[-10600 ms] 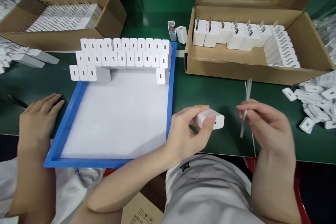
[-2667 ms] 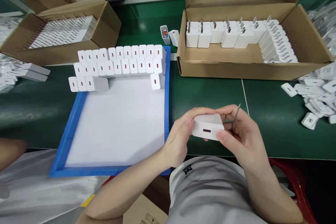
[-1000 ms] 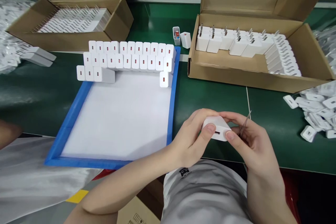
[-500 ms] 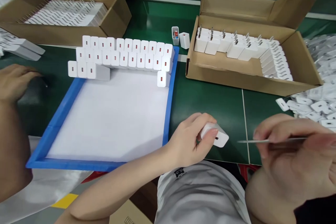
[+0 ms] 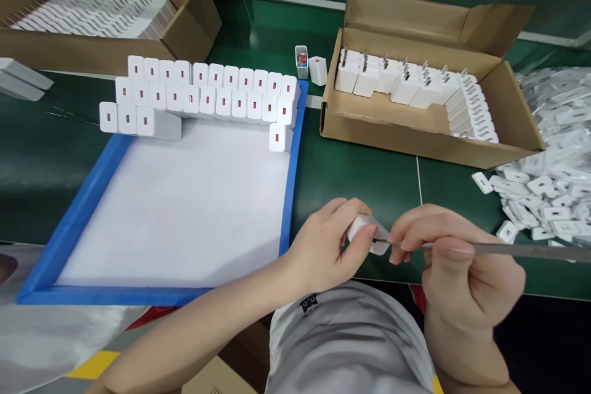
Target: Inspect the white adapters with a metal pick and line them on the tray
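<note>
My left hand (image 5: pixel 329 240) is closed round a white charger (image 5: pixel 368 235) just above the near edge of the green table, to the right of the blue tray. My right hand (image 5: pixel 455 261) pinches metal tweezers (image 5: pixel 503 250) that lie level, their tip touching the charger's end face. The blue-rimmed tray (image 5: pixel 289 197) has a white floor. Along its far side white chargers (image 5: pixel 212 95) with red ports stand in stacked rows, and one more charger (image 5: pixel 277 137) stands alone at the right end.
An open cardboard box (image 5: pixel 418 135) holding chargers with prongs up sits at the back right. Another box (image 5: pixel 106 55) full of chargers is at the back left. A heap of small white parts (image 5: pixel 545 178) lies at the right. Two loose chargers (image 5: pixel 310 64) stand between tray and box.
My right hand has swung the tweezers back in from the right, and their tip now meets the charger in my left hand. The other person's hand at the left has left the view.
</note>
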The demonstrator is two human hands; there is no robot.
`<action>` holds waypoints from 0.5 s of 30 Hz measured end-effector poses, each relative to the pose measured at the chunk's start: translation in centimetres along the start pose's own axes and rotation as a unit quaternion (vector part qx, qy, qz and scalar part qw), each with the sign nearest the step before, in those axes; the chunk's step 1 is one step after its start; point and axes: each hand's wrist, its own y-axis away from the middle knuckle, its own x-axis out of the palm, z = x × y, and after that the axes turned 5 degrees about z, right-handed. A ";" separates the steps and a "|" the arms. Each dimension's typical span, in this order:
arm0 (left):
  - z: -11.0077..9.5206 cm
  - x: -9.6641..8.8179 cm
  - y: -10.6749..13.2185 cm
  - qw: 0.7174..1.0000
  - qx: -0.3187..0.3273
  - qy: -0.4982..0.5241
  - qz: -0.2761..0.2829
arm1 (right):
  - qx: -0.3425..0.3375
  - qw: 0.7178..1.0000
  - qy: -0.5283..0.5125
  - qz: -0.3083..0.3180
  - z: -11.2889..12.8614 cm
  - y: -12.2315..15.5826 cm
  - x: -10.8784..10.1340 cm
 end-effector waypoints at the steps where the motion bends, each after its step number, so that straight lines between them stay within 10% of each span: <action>1: 0.0 0.0 0.0 1.000 0.001 0.000 0.000 | -0.006 1.000 0.006 0.009 0.0 -0.1 0.0; 15: -0.1 -0.1 -0.1 0.999 -0.030 0.014 0.034 | -0.008 0.979 0.047 0.199 0.5 -1.5 -1.1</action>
